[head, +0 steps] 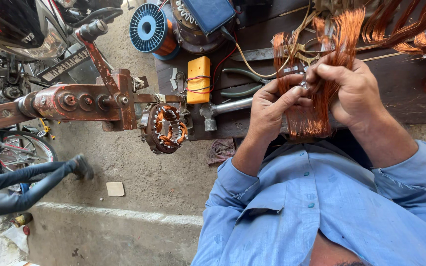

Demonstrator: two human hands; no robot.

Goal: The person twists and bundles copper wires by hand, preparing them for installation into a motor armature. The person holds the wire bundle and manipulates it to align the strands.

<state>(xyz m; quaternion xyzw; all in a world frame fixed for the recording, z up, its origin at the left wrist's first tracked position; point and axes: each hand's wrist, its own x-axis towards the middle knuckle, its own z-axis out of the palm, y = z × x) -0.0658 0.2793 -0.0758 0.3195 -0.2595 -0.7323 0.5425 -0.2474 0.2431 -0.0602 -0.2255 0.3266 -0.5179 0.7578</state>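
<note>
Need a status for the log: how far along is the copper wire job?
Done: a motor stator on the red winding jig already carries copper coils. In hand: left hand and right hand grip a loose copper wire bundle. Left: more copper wire lies unsorted on the bench.

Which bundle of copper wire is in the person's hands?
The loose copper wire bundle at centre, pinched by left hand and right hand. The other copper hanks lie untouched on the dark bench.
</note>
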